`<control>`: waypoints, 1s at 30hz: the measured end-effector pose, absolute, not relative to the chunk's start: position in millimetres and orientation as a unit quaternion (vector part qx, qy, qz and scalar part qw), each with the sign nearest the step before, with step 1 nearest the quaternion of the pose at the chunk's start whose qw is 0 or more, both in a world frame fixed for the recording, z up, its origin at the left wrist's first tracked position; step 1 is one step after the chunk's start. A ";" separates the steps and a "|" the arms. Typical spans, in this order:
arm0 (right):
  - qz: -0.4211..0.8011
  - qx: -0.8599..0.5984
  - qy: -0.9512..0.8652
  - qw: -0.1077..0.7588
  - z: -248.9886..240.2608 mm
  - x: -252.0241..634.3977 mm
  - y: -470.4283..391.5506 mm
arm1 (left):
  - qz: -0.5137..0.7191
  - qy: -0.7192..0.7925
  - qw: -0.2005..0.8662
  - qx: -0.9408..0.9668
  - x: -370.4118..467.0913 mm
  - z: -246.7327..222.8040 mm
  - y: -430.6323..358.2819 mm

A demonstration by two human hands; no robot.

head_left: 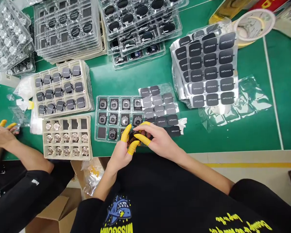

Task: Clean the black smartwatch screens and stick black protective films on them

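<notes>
My left hand (122, 150) and my right hand (157, 137) meet over the front edge of a clear tray (96, 124), with yellow finger cots on the fingertips. Between them they grip a small dark watch case (133, 136), partly covered by the fingers. Square black watch cases (113, 134), backs up, sit in the tray's pockets; the front left pocket (102, 133) holds no watch. Under and beside my right hand lie clear sheets of dark square film stickers (161, 110), overlapping the tray's right side. A torn white scrap (182, 124) lies at their edge.
A tray of round watches (66, 138) and stacked trays of dark squares (60, 87) stand left. Behind are stacked lens trays (142, 26); at right, a sticker sheet pile (208, 68) and tape rolls (254, 26). A co-worker's hands (2, 134) work at far left.
</notes>
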State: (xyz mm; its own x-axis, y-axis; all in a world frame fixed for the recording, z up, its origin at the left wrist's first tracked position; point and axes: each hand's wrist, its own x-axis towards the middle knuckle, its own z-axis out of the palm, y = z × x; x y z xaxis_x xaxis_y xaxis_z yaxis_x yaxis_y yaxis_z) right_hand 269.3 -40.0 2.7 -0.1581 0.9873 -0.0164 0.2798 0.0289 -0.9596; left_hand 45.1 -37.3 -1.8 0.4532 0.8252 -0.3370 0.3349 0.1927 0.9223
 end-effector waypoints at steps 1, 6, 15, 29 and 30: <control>0.444 -0.527 -0.612 0.388 1.9 268.8 -40.3 | 0.199 0.485 0.601 0.603 44.4 -4.1 -37.3; 0.317 -0.550 -0.653 0.413 1.3 263.2 -39.4 | 0.229 0.487 0.647 0.540 50.1 -17.3 -37.0; 0.248 -0.536 -0.659 0.465 7.9 281.6 -65.4 | 0.251 0.334 0.779 0.467 75.8 -33.7 -25.2; 0.084 -0.537 -0.646 0.537 -17.4 274.3 -72.4 | 0.254 0.230 0.867 0.361 99.2 -48.2 -25.4; 0.080 -0.535 -0.640 0.546 -18.6 272.1 -72.4 | 0.253 0.222 0.870 0.360 100.0 -48.4 -26.0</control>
State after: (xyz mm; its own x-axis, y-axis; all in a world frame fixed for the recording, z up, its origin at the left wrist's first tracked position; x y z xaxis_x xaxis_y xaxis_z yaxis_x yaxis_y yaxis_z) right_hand 272.1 -72.4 -18.6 0.1683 0.7719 0.6130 0.5962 0.4156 -0.6869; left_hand 100.0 -26.0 -48.4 0.7736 0.5998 -0.2045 -0.2794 0.6124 0.7395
